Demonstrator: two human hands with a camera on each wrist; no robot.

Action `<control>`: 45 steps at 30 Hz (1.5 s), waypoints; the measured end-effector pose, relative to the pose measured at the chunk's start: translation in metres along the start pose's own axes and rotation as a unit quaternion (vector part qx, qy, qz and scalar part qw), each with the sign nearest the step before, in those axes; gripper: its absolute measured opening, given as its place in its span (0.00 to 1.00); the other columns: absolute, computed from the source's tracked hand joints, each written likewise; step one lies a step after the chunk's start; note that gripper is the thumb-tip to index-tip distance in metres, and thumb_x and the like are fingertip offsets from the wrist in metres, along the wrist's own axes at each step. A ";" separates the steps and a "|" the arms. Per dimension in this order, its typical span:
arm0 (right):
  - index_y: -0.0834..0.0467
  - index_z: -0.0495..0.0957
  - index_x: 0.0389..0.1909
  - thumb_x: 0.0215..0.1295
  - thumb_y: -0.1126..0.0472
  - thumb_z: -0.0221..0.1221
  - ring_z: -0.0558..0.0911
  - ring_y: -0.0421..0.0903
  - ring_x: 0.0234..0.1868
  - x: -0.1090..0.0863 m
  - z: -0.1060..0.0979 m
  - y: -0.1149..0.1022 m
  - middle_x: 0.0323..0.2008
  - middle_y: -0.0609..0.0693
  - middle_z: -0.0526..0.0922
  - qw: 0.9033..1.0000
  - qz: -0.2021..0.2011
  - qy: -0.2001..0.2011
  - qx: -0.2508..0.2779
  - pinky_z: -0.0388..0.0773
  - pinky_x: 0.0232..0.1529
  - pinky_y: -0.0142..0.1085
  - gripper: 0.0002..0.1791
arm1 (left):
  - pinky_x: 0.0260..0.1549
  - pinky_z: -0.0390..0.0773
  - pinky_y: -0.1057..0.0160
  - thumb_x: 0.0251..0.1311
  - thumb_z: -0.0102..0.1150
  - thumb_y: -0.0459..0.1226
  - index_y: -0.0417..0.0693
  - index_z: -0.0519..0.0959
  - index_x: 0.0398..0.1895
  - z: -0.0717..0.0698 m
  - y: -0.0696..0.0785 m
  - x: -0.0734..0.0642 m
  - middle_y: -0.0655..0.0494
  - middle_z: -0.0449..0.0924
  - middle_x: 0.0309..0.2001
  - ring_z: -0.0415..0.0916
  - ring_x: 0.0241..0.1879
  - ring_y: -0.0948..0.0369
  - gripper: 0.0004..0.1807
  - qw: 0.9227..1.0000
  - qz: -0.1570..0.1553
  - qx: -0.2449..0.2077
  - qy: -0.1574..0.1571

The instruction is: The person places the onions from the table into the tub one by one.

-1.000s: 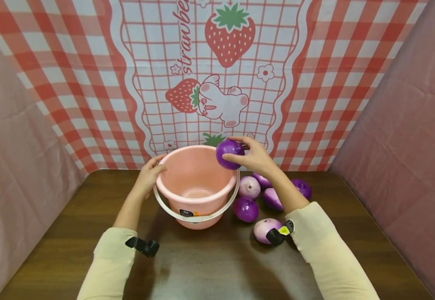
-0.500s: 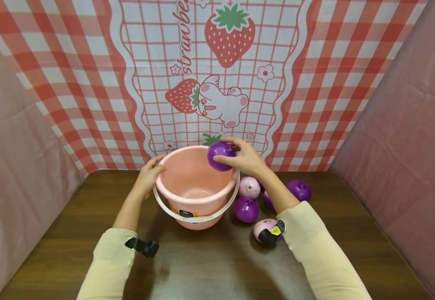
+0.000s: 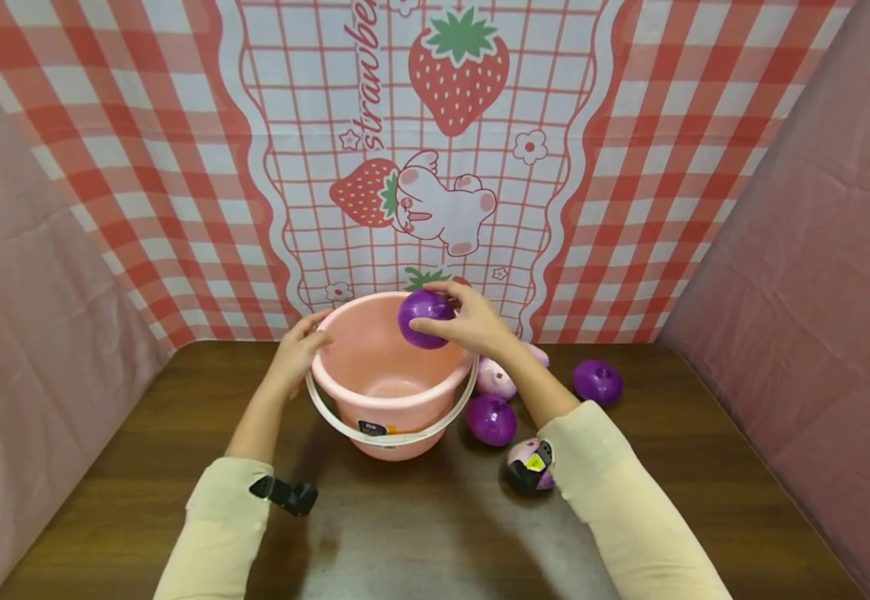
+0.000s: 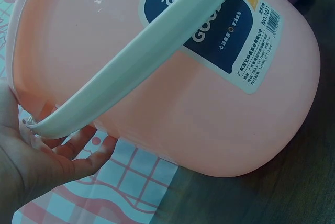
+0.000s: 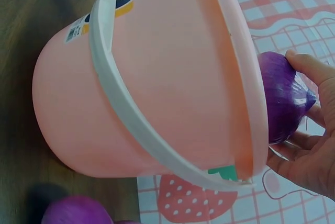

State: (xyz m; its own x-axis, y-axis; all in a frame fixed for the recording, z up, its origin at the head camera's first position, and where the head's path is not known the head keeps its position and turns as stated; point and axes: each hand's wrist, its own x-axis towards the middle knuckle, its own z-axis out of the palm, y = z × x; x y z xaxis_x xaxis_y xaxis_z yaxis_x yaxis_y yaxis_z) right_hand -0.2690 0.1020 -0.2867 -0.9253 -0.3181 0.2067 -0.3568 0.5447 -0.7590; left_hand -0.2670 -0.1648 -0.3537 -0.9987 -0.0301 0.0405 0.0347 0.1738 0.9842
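Observation:
A pink bucket (image 3: 420,414) stands on the table with its white handle (image 3: 405,439) hanging down at the front. My left hand (image 3: 300,354) holds its left rim, the thumb over the edge and the other fingers outside. In the left wrist view, that hand (image 4: 42,171) is right by the handle's hinge. With thumb and fingers, my right hand (image 3: 476,321) grips a purple onion (image 3: 422,321) above the bucket's mouth, towards the right and back. Part of this onion (image 5: 282,98) is hidden behind the rim in the right wrist view.
Right of the bucket lie several onions: a dark purple one (image 3: 491,419), a pale one (image 3: 497,379) and another purple one (image 3: 597,382) farther right. The right wrist camera partly covers a pale onion (image 3: 519,454). A strawberry-print cloth (image 3: 532,208) hangs behind the wooden table (image 3: 390,533).
My right hand has carried the onion leftward and slightly down, from the bucket's right rim to over its mouth. The left hand and the bucket have stayed in place.

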 end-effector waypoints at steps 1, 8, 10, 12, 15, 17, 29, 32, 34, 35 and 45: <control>0.50 0.72 0.59 0.47 0.45 0.68 0.75 0.51 0.55 0.000 0.001 -0.001 0.53 0.53 0.76 1.000 0.002 -0.001 -0.001 0.76 0.54 0.46 0.36 | 0.37 0.77 0.74 0.57 0.47 0.32 0.45 0.63 0.68 0.000 0.000 0.000 0.41 0.65 0.56 0.70 0.40 0.64 0.31 1.000 -0.002 -0.001 0.000; 0.50 0.71 0.60 0.48 0.44 0.68 0.75 0.50 0.55 0.003 0.008 -0.004 0.53 0.52 0.76 1.000 -0.006 -0.010 -0.004 0.76 0.53 0.45 0.36 | 0.36 0.77 0.75 0.57 0.47 0.33 0.47 0.64 0.67 -0.001 0.000 0.000 0.43 0.66 0.54 0.70 0.40 0.64 0.31 1.000 -0.004 0.000 0.002; 0.50 0.71 0.60 0.48 0.44 0.67 0.75 0.50 0.55 0.005 0.011 -0.004 0.54 0.52 0.76 1.000 -0.005 -0.012 -0.003 0.76 0.54 0.45 0.36 | 0.36 0.77 0.75 0.57 0.47 0.33 0.47 0.64 0.67 -0.001 0.001 0.000 0.43 0.66 0.54 0.70 0.39 0.65 0.30 1.000 -0.003 0.000 0.001; 0.51 0.71 0.60 0.48 0.45 0.67 0.75 0.50 0.56 0.006 0.013 -0.004 0.54 0.52 0.76 1.000 -0.002 -0.015 0.000 0.76 0.54 0.44 0.37 | 0.36 0.76 0.75 0.58 0.47 0.32 0.46 0.63 0.68 -0.001 0.001 -0.001 0.43 0.66 0.53 0.70 0.39 0.66 0.30 1.000 -0.001 -0.001 0.000; 0.50 0.71 0.60 0.48 0.45 0.68 0.75 0.50 0.56 0.008 0.016 -0.003 0.54 0.53 0.76 1.000 0.005 -0.014 0.002 0.76 0.54 0.44 0.36 | 0.35 0.76 0.75 0.58 0.47 0.32 0.46 0.64 0.67 0.000 0.001 -0.001 0.46 0.66 0.50 0.69 0.37 0.67 0.30 1.000 0.000 -0.001 0.001; 0.50 0.71 0.59 0.47 0.44 0.68 0.74 0.50 0.56 0.009 0.018 -0.002 0.54 0.53 0.76 1.000 0.009 -0.012 0.000 0.76 0.55 0.44 0.36 | 0.35 0.76 0.75 0.58 0.48 0.32 0.46 0.64 0.67 0.000 0.001 -0.001 0.48 0.66 0.47 0.69 0.36 0.67 0.30 1.000 0.002 -0.002 0.002; 0.49 0.71 0.60 0.47 0.42 0.67 0.74 0.51 0.57 0.015 0.027 0.001 0.56 0.53 0.76 1.000 0.014 -0.014 -0.016 0.73 0.58 0.46 0.37 | 0.35 0.76 0.75 0.58 0.47 0.32 0.46 0.64 0.67 0.000 -0.001 0.001 0.48 0.66 0.46 0.69 0.37 0.67 0.30 1.000 0.003 -0.002 0.000; 0.49 0.71 0.60 0.47 0.43 0.67 0.74 0.50 0.57 0.016 0.029 -0.001 0.56 0.54 0.76 1.000 0.007 -0.017 -0.024 0.73 0.58 0.45 0.37 | 0.36 0.76 0.76 0.57 0.47 0.32 0.46 0.64 0.67 0.000 0.000 0.000 0.47 0.66 0.48 0.69 0.38 0.66 0.30 1.000 0.003 -0.001 0.001; 0.50 0.71 0.60 0.47 0.43 0.67 0.74 0.50 0.57 0.016 0.031 -0.002 0.55 0.54 0.76 0.999 0.004 -0.017 -0.027 0.73 0.58 0.45 0.37 | 0.36 0.75 0.76 0.57 0.47 0.32 0.46 0.63 0.67 0.000 0.000 0.000 0.46 0.66 0.49 0.69 0.39 0.65 0.30 1.000 0.004 0.000 0.001; 0.49 0.71 0.60 0.48 0.44 0.67 0.74 0.50 0.56 0.016 0.032 -0.003 0.55 0.54 0.76 0.999 0.004 -0.017 -0.027 0.73 0.57 0.45 0.37 | 0.36 0.75 0.76 0.57 0.47 0.33 0.46 0.63 0.67 0.000 0.001 0.000 0.46 0.66 0.49 0.69 0.39 0.65 0.30 1.000 0.004 0.001 0.001; 0.48 0.74 0.57 0.45 0.44 0.69 0.77 0.46 0.53 0.017 0.045 -0.004 0.53 0.49 0.79 0.998 -0.038 -0.009 -0.053 0.74 0.56 0.38 0.35 | 0.39 0.76 0.75 0.58 0.46 0.32 0.46 0.62 0.68 -0.001 0.000 -0.001 0.40 0.66 0.57 0.70 0.44 0.61 0.31 1.000 0.001 0.002 -0.003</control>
State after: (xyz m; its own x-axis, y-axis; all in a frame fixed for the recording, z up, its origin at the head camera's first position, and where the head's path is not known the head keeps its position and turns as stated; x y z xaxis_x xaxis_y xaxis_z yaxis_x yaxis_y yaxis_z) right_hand -0.2781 0.0597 -0.3082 -0.8926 -0.3759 0.2490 -0.4386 0.5963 -0.6723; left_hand -0.2661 -0.1653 -0.3534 -0.9989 -0.0228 0.0421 0.0374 0.1778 0.9833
